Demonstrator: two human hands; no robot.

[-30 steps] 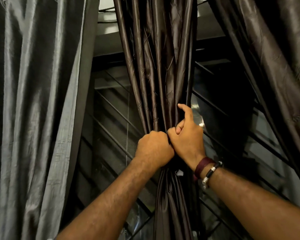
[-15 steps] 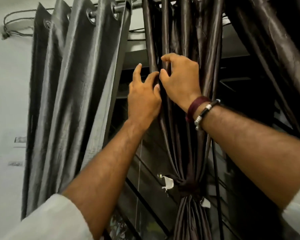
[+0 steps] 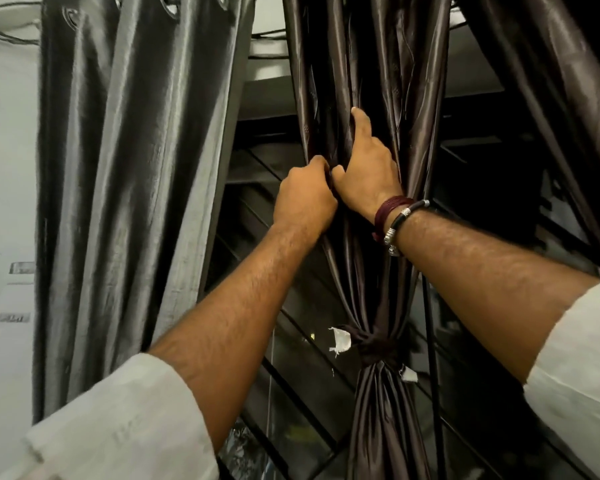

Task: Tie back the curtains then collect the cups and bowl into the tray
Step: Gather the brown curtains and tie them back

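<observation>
Brown curtain (image 3: pixel 368 81): hangs in the centre of the frame, its folds drawn together so the window behind stays uncovered.
Knot (image 3: pixel 374 344): sits low on the brown curtain, lower centre-right, cinching the cloth into a bundle; this panel looks already tied back.
Left hand (image 3: pixel 305 202): centre of frame, fingers curled round a pleat above the knot, seemingly to tidy the gather.
Right hand (image 3: pixel 368 171): touching the left hand, just right of it; index finger stretched up along a fold, the other fingers tucked into the cloth, holding it.
Grey curtain (image 3: pixel 136 168): left of frame, hanging loose and untied, probably next.
Cups, bowl, tray: none in view.
</observation>
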